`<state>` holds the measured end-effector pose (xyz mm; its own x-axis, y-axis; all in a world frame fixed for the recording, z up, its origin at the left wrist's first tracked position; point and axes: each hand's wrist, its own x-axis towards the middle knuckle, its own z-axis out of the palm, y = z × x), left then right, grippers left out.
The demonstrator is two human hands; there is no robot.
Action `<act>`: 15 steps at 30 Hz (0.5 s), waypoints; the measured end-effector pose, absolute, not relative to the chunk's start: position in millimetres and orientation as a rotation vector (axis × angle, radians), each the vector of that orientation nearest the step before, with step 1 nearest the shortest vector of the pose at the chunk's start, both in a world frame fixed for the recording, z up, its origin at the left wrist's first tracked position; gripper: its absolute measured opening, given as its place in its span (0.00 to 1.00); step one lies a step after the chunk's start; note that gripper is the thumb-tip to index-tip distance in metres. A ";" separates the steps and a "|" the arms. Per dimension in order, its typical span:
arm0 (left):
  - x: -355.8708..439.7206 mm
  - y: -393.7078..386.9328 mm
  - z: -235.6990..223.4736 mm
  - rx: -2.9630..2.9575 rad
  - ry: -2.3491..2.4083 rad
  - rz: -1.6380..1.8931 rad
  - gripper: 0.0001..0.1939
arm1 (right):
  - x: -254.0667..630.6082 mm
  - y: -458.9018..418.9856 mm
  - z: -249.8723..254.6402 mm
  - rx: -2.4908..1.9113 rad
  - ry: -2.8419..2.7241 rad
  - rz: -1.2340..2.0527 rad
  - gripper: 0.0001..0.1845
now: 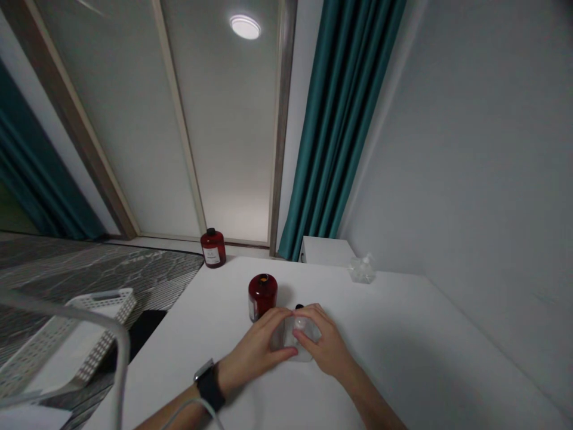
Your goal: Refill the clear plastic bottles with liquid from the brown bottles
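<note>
A small clear bottle (299, 335) stands on the white table (403, 346), and both my hands are wrapped round it. My left hand (257, 349), with a dark watch on the wrist, grips it from the left. My right hand (324, 343) grips it from the right, fingers curled over the top. A little dark cap shows just above the fingers. A dark red bottle (262, 296) with an open neck stands right behind my left hand, almost touching the fingertips.
A second dark red bottle (213, 248) with a black cap and white label stands at the table's far left corner. A clear pump part (362, 269) lies far right. A white perforated basket (67, 340) sits left, off the table. Teal curtains hang behind.
</note>
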<state>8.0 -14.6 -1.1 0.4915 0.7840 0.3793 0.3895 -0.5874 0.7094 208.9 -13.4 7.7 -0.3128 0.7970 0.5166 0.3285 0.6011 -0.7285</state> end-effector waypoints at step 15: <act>-1.1 -16.2 -24.6 2.439 0.905 1.042 0.37 | 206.2 -25.2 4.5 -1.022 -1.808 0.682 0.31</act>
